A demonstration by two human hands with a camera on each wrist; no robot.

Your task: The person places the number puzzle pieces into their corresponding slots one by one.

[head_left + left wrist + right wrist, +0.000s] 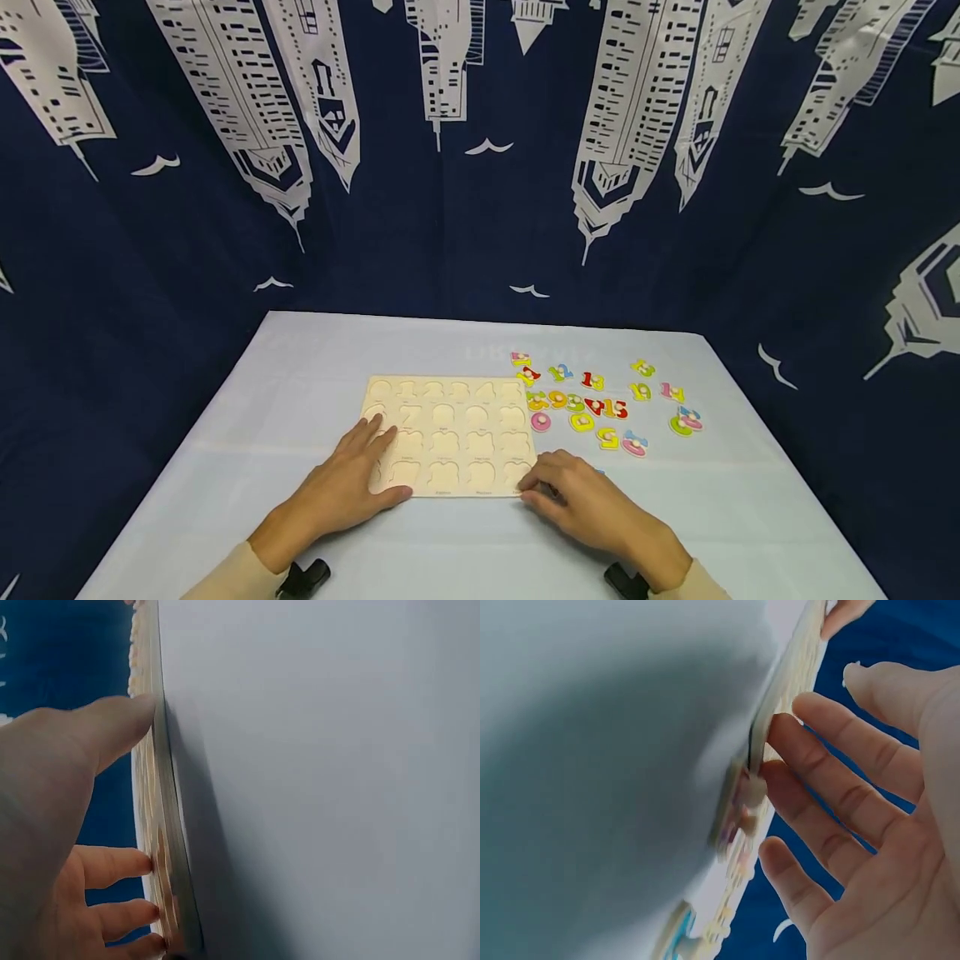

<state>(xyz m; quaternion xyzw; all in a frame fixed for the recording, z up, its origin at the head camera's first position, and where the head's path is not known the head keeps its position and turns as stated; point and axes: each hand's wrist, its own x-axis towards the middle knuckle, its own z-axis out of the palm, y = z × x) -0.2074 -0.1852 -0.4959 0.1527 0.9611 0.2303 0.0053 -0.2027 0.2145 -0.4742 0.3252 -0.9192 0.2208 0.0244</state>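
Note:
A pale wooden puzzle board point(461, 421) with rows of shaped recesses lies flat on the table. My left hand point(337, 492) rests on its left side, fingers spread over the recesses and thumb along the near edge. In the left wrist view the thumb of the left hand point(97, 735) meets the board's edge point(171, 802). At the near right corner is my right hand point(581, 504), its fingertips right at the board. The right wrist view shows the fingers of this hand point(847, 795) loosely extended, with a knobbed puzzle piece point(731, 806) close beside them.
Several colourful number pieces point(582, 422) with knobs lie scattered right of the board, some overlapping. Farther right are a pink-and-yellow piece point(672, 392) and a small overlapping pair point(686, 421). The white table point(300, 358) ends at a dark blue patterned curtain point(442, 233).

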